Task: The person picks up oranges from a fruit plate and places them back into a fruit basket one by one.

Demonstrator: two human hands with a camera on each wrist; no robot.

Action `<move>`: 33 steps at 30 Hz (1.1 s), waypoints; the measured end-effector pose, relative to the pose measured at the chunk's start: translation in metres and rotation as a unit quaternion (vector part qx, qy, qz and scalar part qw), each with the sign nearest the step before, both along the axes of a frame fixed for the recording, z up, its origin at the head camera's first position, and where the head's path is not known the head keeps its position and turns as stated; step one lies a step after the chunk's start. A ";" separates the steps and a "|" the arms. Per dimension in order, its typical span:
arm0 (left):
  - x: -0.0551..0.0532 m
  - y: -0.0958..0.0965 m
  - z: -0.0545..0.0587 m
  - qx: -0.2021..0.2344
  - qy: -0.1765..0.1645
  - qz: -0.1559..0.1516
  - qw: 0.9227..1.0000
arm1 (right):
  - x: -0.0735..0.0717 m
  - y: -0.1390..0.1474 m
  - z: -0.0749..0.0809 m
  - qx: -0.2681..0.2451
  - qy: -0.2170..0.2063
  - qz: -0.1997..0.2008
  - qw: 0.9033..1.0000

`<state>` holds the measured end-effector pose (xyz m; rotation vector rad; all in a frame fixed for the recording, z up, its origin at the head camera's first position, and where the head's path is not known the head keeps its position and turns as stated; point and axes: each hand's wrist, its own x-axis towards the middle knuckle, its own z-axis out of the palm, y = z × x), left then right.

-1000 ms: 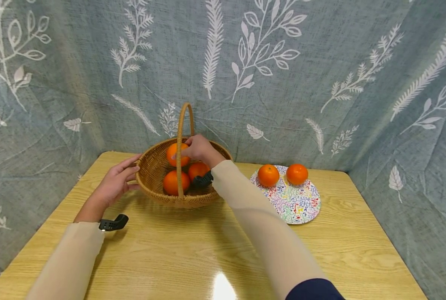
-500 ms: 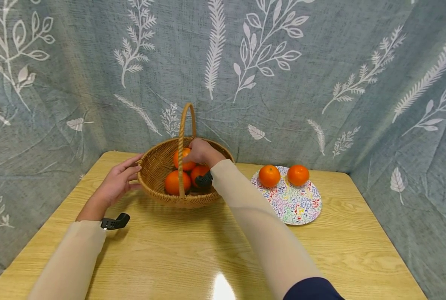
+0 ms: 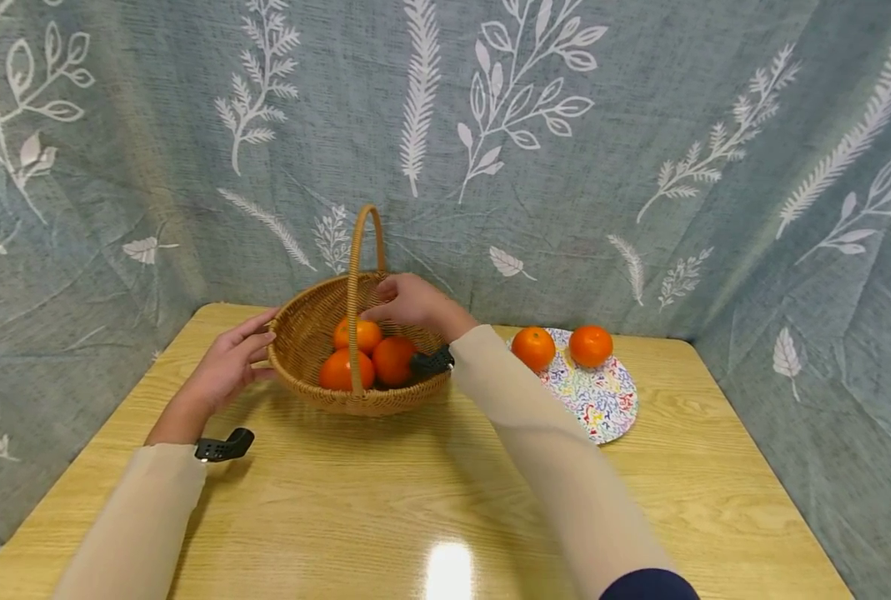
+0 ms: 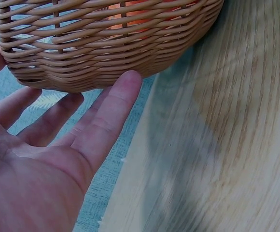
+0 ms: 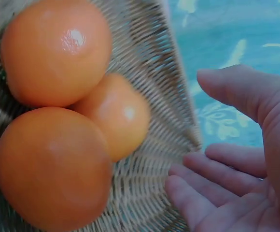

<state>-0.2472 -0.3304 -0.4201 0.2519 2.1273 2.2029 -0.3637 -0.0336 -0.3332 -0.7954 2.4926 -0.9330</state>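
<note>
A wicker basket (image 3: 306, 333) with a tall arched handle holds three orange citrus fruits: one at the back (image 3: 366, 336), one at front left (image 3: 337, 372) and one at front right (image 3: 394, 362). My right hand (image 3: 418, 302) hovers over the basket's back right part, fingers spread, holding nothing. In the right wrist view that hand (image 5: 241, 188) is apart from the three touching fruits (image 5: 55, 166). My left hand (image 3: 223, 367) rests against the basket's left side. The left wrist view has its fairly straight fingers (image 4: 113, 113) touching the woven wall from below.
On the right lies a round plate (image 3: 603, 408) with a colourful squiggle pattern, bearing two more orange fruits (image 3: 533, 348). A grey-blue curtain with white leaves (image 3: 445, 167) surrounds the wooden table (image 3: 325, 492) at the back and sides.
My right hand lowered an orange fruit onto the others in the basket, let it go and drew back to the right. My left hand stayed at the basket's side.
</note>
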 end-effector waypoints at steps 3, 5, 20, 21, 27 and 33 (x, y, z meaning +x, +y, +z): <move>0.000 -0.001 0.000 0.002 0.002 0.000 1.000 | 0.009 0.018 0.003 -0.043 0.004 0.006 0.999; 0.001 -0.002 0.000 0.001 0.000 0.001 1.000 | 0.015 0.031 0.004 -0.079 0.009 0.011 0.997; 0.001 0.000 0.001 0.006 0.004 -0.001 1.000 | 0.039 0.188 -0.042 -0.357 0.054 -0.139 0.922; 0.001 0.000 0.001 0.010 0.004 0.000 1.000 | 0.040 0.199 -0.047 -0.366 0.066 -0.151 0.916; 0.000 -0.001 0.000 0.017 0.000 -0.001 1.000 | 0.042 0.260 -0.074 -0.403 0.117 -0.225 0.879; -0.001 0.002 0.000 0.011 -0.002 -0.005 1.000 | 0.037 0.303 -0.090 -0.403 0.133 -0.314 0.849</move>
